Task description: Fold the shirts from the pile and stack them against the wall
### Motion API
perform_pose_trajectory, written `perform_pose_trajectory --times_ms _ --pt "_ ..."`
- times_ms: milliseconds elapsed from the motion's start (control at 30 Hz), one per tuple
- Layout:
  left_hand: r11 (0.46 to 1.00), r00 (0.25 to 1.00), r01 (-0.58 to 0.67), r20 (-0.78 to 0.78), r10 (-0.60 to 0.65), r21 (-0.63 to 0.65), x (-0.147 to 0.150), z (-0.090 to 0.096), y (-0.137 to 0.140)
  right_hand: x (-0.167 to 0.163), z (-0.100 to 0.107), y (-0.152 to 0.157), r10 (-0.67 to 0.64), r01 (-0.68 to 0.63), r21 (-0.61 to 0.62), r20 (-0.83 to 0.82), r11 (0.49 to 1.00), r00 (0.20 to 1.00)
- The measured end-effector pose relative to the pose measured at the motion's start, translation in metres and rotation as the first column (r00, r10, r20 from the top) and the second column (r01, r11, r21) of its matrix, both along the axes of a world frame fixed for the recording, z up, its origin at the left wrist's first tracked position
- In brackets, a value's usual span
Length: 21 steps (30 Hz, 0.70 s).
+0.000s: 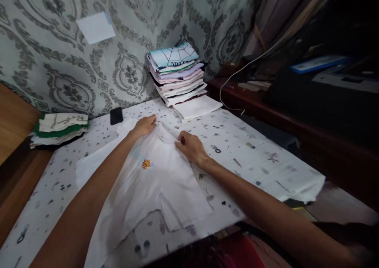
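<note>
A white T-shirt [166, 173] with a small orange cartoon figure on it hangs spread between my two hands, its lower part draping toward me over the patterned sheet. My left hand [146, 124] pinches the shirt near one side of the neckline. On the other side of the collar, my right hand [192, 146] is closed on the fabric, thumb and fingers together. Under and beside my left forearm lies another white cloth [94, 161], partly hidden by the arm.
A tall stack of folded clothes [177, 76] stands by the wall, with a folded white cloth [198, 108] at its base. A smaller folded pile [60, 127] sits at the left, near a black phone [116, 116]. A white cable [226, 82] runs down at the right beside a dark red desk [233, 96].
</note>
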<state>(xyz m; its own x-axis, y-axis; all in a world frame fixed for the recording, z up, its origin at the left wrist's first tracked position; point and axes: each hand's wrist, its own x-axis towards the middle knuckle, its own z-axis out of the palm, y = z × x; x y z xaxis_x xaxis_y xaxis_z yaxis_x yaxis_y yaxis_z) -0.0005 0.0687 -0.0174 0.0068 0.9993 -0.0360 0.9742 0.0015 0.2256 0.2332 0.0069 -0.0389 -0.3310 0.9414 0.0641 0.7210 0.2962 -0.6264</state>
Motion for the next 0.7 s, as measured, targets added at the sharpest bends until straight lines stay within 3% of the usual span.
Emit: perform_pose_trajectory --times_ms 167,267,367,433,500,567,700 --pt "0.987 0.999 -0.012 0.053 0.003 0.163 0.01 -0.027 -0.011 0.009 -0.003 0.0 -0.009 0.008 0.016 0.074 1.0 0.997" --pt "0.96 0.979 0.073 0.165 -0.121 0.271 0.01 -0.037 -0.032 0.01 -0.004 -0.001 0.001 -0.025 0.186 0.125 0.982 0.992" --pt "0.93 0.951 0.196 0.17 -0.257 0.31 0.007 -0.04 -0.062 -0.006 0.0 0.001 0.141 -0.186 0.34 0.152 0.922 0.978" --pt "0.929 0.949 0.242 0.13 -0.287 0.28 0.004 -0.04 -0.082 -0.027 0.003 0.006 0.317 -0.363 0.339 0.185 0.868 0.93" --pt "0.95 0.963 0.225 0.101 -0.251 0.218 -0.003 -0.041 -0.101 -0.052 0.002 0.015 0.452 -0.504 0.293 0.23 0.812 0.862" --pt "0.975 0.982 0.164 0.067 -0.176 0.148 -0.016 -0.043 -0.118 -0.076 -0.004 0.025 0.5 -0.569 0.245 0.293 0.785 0.815" --pt "0.998 0.999 -0.037 -0.03 0.038 0.043 -0.068 -0.045 -0.154 -0.099 -0.027 0.042 0.415 -0.529 0.208 0.416 0.822 0.809"
